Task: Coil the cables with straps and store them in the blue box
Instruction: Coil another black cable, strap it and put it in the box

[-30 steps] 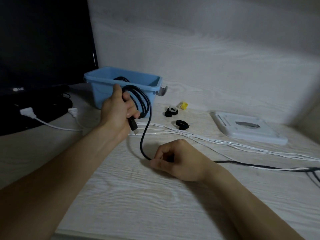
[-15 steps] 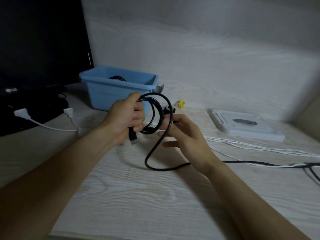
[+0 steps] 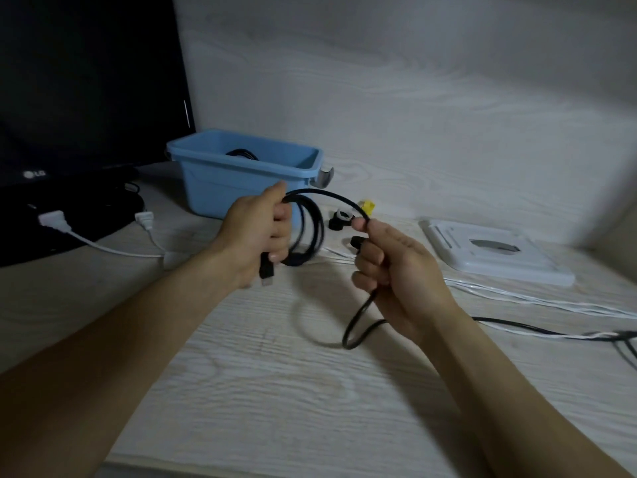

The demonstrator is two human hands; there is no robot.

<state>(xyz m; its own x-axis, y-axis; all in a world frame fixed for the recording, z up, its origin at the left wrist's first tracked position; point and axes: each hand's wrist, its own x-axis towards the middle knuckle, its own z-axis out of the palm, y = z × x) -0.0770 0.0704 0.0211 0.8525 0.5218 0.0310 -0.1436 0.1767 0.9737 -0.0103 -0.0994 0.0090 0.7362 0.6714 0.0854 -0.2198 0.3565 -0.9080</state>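
Item: black cable (image 3: 312, 232), my left hand (image 3: 256, 236) gripping coils, right hand (image 3: 396, 263) risen off counter (image 3: 275, 391), fingers pinching next loop toward 10 o'clock; coiling unfinished.

Both hands (image 3: 256, 232) (image 3: 396, 267) raised, fingers curled (forearms outstretched)

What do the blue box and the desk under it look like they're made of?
The blue box looks like moulded plastic: one even colour, a rolled rim, a soft matt sheen. The desk shows pale, whitewashed wood grain; the pattern looks very regular, so it may be a printed laminate and not solid wood. The picture cannot settle that.
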